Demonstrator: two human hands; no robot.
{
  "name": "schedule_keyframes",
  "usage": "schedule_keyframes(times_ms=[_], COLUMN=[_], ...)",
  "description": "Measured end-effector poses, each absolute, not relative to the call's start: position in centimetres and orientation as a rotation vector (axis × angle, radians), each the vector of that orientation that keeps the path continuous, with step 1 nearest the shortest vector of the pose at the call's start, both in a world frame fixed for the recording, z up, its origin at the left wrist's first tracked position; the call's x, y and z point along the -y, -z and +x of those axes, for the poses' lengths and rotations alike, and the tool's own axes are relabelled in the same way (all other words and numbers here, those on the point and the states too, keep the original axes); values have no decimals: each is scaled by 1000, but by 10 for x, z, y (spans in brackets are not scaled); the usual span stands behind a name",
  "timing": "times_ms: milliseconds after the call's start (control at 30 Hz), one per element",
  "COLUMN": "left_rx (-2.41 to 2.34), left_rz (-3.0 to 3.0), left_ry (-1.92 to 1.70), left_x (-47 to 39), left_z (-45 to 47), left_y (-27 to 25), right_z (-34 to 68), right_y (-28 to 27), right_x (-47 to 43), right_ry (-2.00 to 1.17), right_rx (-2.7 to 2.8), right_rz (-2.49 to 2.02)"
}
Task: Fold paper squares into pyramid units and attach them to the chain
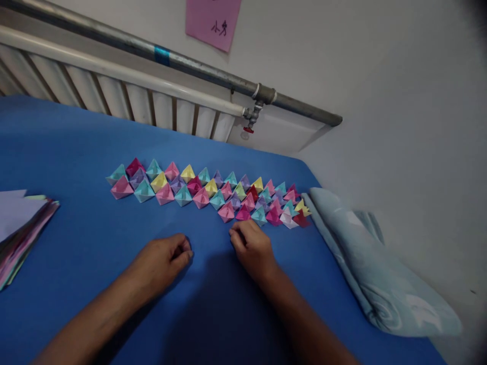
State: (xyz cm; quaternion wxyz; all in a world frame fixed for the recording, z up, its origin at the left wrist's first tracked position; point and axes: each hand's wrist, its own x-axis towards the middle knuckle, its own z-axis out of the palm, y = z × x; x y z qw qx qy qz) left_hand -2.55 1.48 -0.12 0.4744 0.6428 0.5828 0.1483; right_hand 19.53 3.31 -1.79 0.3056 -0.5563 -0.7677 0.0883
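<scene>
Several rows of small folded paper boats (201,198) in pink, teal, purple, yellow and red stand close together across the blue surface (95,233). My left hand (167,258) rests below the rows, its fingers curled in toward the thumb and nothing visible in them. Loosely fisted, my right hand (251,248) lies just in front of the lowest row. Its knuckles are close to a magenta paper boat (242,214); whether they touch it I cannot tell. No object shows in this hand either.
A stack of coloured paper sheets (23,223) lies at the left edge. On the right is a folded light-blue blanket (365,263) against the wall. Behind the surface are a white radiator (144,104), a metal pipe (213,72) and a red-handled valve (248,130). A pink note (213,23) hangs above.
</scene>
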Motion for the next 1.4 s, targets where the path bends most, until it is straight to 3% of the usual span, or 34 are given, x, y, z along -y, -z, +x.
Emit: schedule_keyframes(times_ms=[567,1033,1400], left_rx=[-1415,-1423,-1405], left_rz=[1591,1578,1580], left_ry=[-418,-414,-382], left_x=[-15,-15,-14], left_z=[-27,-27,-27], left_y=[10,13,10], right_z=[181,196,219], right_y=[19,16,16], right_x=[-25,-19,-28], right_ry=[28,-152,-102], right_rx=[2288,2174,2078], right_rz=[-1610,-1642,-1774])
